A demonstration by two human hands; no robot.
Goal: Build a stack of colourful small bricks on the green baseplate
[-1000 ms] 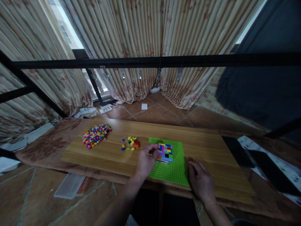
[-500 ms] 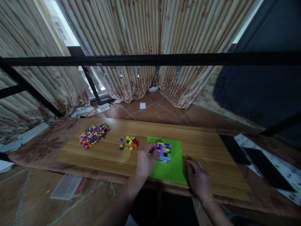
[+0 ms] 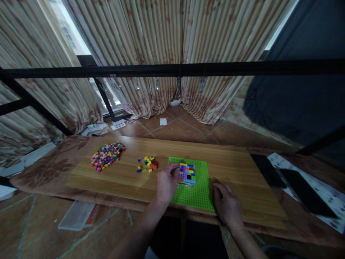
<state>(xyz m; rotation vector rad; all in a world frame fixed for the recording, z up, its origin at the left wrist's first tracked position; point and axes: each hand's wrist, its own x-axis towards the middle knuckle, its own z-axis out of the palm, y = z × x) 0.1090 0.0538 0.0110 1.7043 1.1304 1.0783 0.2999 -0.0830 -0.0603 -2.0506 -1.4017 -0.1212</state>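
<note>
A block of multicoloured toy bricks [image 3: 188, 174], built up in layers, sits on the upper middle of a green studded baseplate [image 3: 198, 198]. At the block's left edge is my left hand [image 3: 167, 181], thumb and forefinger pinched together. Whatever may be between those fingertips is too small to make out. My right hand [image 3: 228, 207] rests on the table by the baseplate's right edge, its fingers curled in and their inner side hidden. Left of the baseplate lies a small group of loose bricks [image 3: 149, 162], mostly yellow, red, green and blue.
A large heap of mixed bricks [image 3: 107, 154] lies at the left of the wooden tabletop [image 3: 221, 153]. Dark flat objects [image 3: 307, 192] and a patterned white sheet [image 3: 280, 162] are at the right. A black bar [image 3: 229, 68] crosses before the curtains [image 3: 151, 36].
The view has shifted very slightly. My left hand stays at the block's left edge, and my right hand keeps its place by the baseplate.
</note>
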